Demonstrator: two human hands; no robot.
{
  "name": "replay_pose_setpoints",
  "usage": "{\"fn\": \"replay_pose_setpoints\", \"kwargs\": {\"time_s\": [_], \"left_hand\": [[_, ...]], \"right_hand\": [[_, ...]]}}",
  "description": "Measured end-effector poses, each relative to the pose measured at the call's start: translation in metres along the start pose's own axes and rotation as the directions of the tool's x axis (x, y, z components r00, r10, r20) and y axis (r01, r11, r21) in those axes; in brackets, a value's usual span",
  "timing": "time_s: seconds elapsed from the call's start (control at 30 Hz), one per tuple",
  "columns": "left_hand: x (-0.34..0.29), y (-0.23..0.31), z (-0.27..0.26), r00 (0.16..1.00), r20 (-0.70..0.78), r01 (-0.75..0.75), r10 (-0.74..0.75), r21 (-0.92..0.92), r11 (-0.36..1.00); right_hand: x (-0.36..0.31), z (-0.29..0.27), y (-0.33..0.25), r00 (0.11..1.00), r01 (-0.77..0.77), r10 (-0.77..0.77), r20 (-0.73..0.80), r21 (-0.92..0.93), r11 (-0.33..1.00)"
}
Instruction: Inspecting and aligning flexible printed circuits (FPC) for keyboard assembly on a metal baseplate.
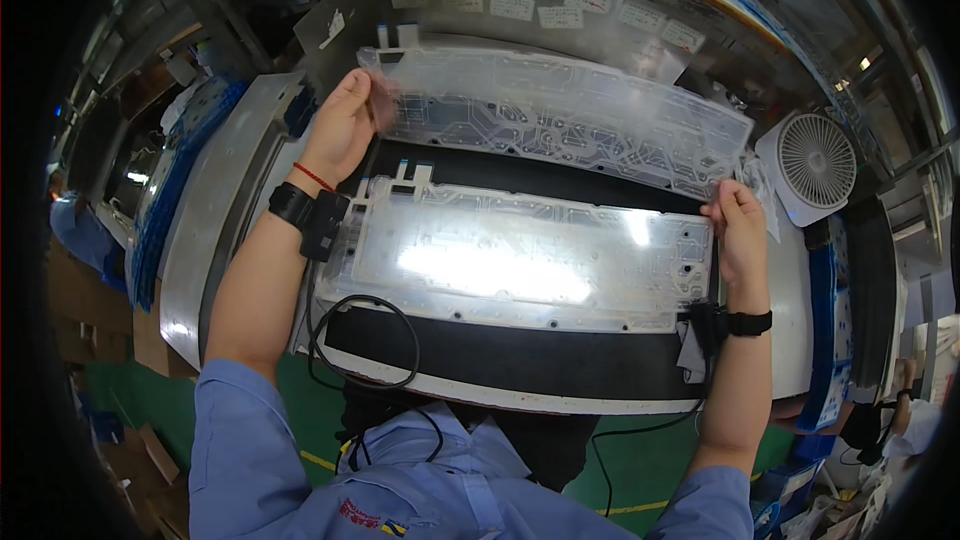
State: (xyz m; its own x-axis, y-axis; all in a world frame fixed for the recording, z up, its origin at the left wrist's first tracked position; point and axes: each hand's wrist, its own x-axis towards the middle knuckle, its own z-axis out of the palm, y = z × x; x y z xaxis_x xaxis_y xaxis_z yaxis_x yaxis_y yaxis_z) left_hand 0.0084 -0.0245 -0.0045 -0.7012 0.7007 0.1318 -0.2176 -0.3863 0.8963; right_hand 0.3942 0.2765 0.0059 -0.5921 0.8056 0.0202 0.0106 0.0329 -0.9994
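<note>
- The fingers of the left hand (pixel 342 128) are closed narrowly on the left end of a clear printed sheet (pixel 560 120).
- The fingers of the right hand (pixel 740 235) are bent together at the same sheet's lower right corner, and they seem to pinch it.
- This sheet is raised between both hands, tilted, with its small tabs at upper left.
- Nearer to the body, a second clear sheet (pixel 540 250) lies on a black mat (pixel 500 355), shining strongly from the light.
- Each wrist wears a black band; near the left one, a black cable (pixel 419 350) makes a loop.
- To the right, beyond the right hand, stands a white fan (pixel 816 165).
- Behind, paper labels (pixel 512 7) are on a grey panel.
</note>
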Motion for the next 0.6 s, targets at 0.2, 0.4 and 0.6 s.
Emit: {"fn": "replay_pose_setpoints", "kwargs": {"time_s": [0.2, 0.4, 0.6], "left_hand": [[-0.001, 0.006, -0.004, 0.991, 0.128, 0.045, -0.025, -0.155, 0.987], [0.001, 0.006, -0.007, 0.988, 0.123, 0.103, -0.091, -0.091, 0.991], [0.002, 0.001, -0.009, 0.995, -0.048, 0.091, -0.089, 0.045, 0.995]], "right_hand": [[-0.005, 0.007, -0.013, 0.998, -0.066, 0.061, 0.029, 0.222, 0.973], [-0.003, 0.006, -0.001, 0.997, 0.047, -0.041, 0.062, -0.109, 0.993], [0.001, 0.001, 0.004, 0.991, 0.122, -0.113, 0.075, -0.126, 0.984]]}}
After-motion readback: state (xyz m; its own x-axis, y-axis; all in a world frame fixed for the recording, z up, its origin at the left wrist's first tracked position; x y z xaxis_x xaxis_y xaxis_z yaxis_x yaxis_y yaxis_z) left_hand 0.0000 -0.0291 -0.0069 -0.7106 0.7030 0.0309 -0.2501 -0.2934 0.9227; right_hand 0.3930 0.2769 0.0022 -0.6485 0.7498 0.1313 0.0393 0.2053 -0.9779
